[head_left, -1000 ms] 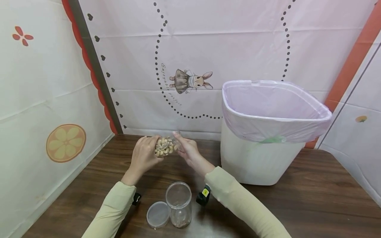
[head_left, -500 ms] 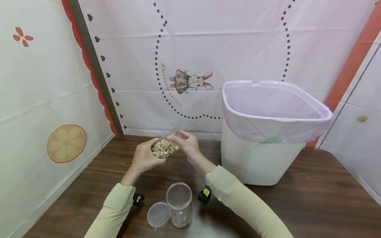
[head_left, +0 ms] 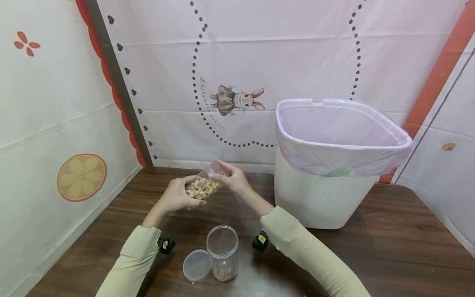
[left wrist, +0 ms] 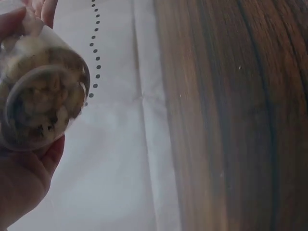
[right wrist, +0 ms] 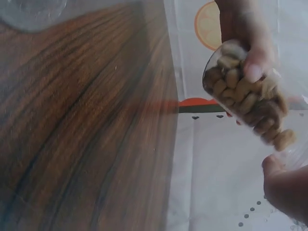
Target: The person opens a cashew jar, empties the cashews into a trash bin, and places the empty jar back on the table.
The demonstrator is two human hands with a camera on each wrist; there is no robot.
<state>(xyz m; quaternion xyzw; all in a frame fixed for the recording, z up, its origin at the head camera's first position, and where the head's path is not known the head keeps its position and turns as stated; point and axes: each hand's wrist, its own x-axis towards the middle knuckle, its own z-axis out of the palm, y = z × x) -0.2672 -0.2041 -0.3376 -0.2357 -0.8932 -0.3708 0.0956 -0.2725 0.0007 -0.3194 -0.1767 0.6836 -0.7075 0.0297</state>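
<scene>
A clear plastic jar of cashews point(head_left: 202, 189) is held tilted above the table, its round base toward the left and its upper end toward the right. My left hand point(head_left: 175, 196) grips the nut-filled lower part, thumb on the near side. At the upper end my right hand point(head_left: 233, 180) holds the clear plastic between thumb and fingers. The left wrist view shows the jar's round base point(left wrist: 45, 103) with nuts pressed against it. In the right wrist view cashews point(right wrist: 240, 91) lie along the clear wall, with the left thumb over them.
Nearer me stands an uncovered clear jar point(head_left: 224, 260) with small reddish-brown bits at its bottom. A translucent round lid point(head_left: 197, 266) lies against its left side. A white bin point(head_left: 315, 202) with a pale purple liner stands at the right. Printed cloth point(head_left: 178, 140) hangs behind the table.
My left hand and the cashew jar have shifted slightly left and down. My right thumb has moved across to the jar's near side, and more clear plastic shows at the upper end.
</scene>
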